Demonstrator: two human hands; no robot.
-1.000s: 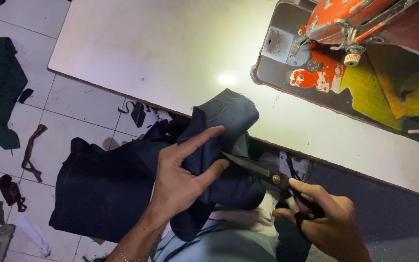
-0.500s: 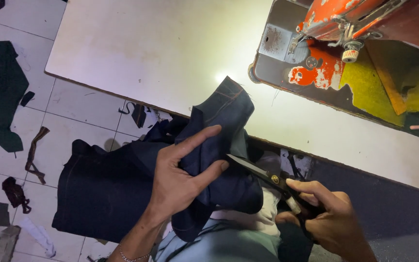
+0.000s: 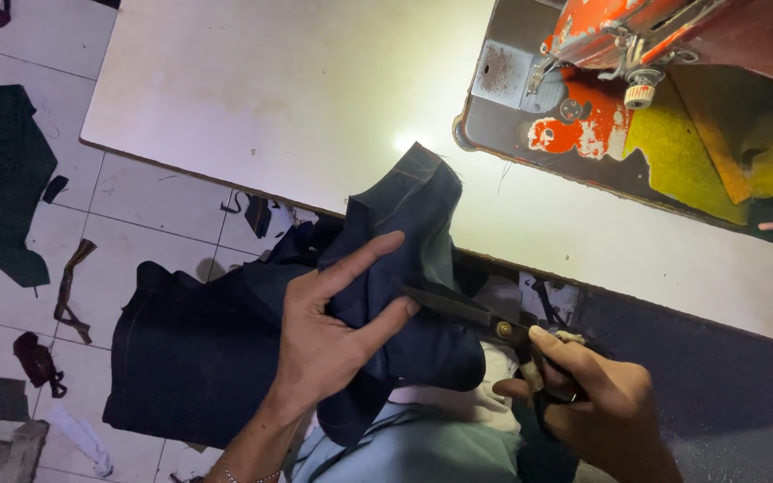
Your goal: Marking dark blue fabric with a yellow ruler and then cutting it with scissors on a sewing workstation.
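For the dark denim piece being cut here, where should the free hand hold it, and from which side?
Probably the folded upper part of the dark denim piece, taken from the person's left, as the left hand does now: fingers spread flat over the fold, thumb near the scissors. The blades enter from the right, held by the right hand, so a left-side hold keeps the fingers off the cutting line and the cloth taut.

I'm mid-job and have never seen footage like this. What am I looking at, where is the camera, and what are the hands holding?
This is a single view from a camera worn on a person's head, looking down at their own two bare hands. The left hand grips a folded piece of dark blue fabric. The right hand holds black scissors, blades at the cloth. Ahead is a white table carrying a worn orange sewing machine. Cloth scraps lie on the tiled floor.
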